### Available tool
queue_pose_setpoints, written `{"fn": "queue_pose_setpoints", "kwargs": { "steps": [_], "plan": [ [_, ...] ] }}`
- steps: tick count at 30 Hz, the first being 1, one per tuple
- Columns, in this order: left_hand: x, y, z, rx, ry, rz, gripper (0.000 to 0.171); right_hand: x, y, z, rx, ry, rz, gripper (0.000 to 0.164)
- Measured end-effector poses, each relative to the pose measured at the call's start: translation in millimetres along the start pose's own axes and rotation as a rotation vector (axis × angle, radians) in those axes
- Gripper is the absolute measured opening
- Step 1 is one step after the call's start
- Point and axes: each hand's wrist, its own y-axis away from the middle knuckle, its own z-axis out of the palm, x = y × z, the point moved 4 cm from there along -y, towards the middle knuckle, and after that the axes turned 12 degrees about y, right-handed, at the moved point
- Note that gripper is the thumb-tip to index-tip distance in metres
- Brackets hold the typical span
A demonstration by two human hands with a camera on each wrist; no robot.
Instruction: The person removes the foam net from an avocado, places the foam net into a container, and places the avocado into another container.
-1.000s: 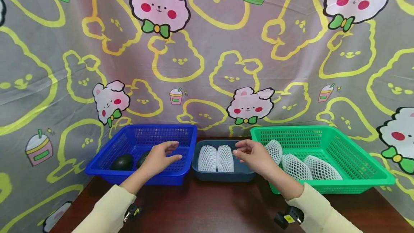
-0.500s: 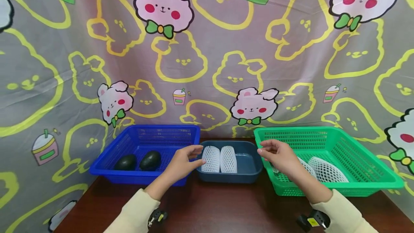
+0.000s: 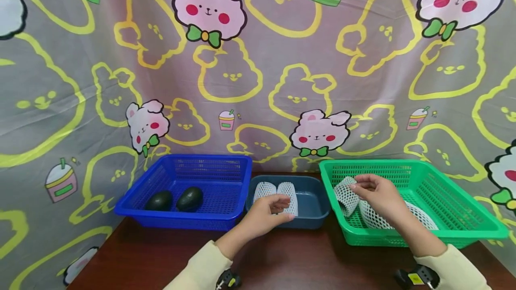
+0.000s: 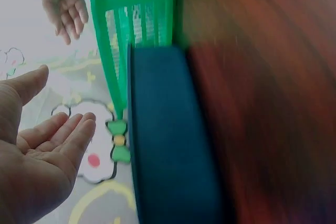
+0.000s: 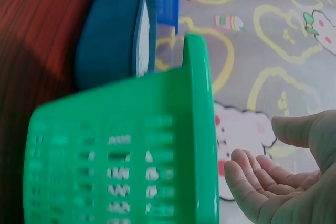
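My left hand [image 3: 264, 216] hovers over the front of the dark blue tray [image 3: 312, 207], its fingers relaxed and nothing between them. Behind it, two white foam net sleeves [image 3: 287, 191] lie side by side in the tray, partly covered by the hand. My right hand [image 3: 380, 196] is above the green basket [image 3: 475, 227], loosely bent and holding nothing. Close to its fingertips a white foam net [image 3: 346, 196] leans in the basket's left part. More foam nets [image 3: 421, 216] lie under and behind that hand and forearm, partly hidden. In the left wrist view the left palm [image 4: 39, 166] is bare.
A blue basket [image 3: 147, 216] stands at the left with two dark green avocado-like fruits [image 3: 190, 199] inside. The baskets and tray stand on a dark red-brown table [image 3: 169, 254]. A printed curtain [image 3: 258, 79] hangs right behind them.
My left hand has moved right, from over the blue basket to over the tray. My right hand has moved right, from the tray's edge to over the green basket. The view has shifted slightly.
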Motion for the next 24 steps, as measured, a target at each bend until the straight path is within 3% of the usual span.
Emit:
{"fn": "queue_pose_setpoints", "kwargs": {
  "steps": [9,24],
  "plan": [
    [3.3,-9.2,47.3,-0.092,0.255,-0.112,0.038,33,1,-20,0.051,0.156,0.006,0.051],
    [-9.8,-21.8,94.7,-0.118,0.441,-0.265,0.045,84,0,-53,0.07,0.315,0.081,0.065]
  ]
}}
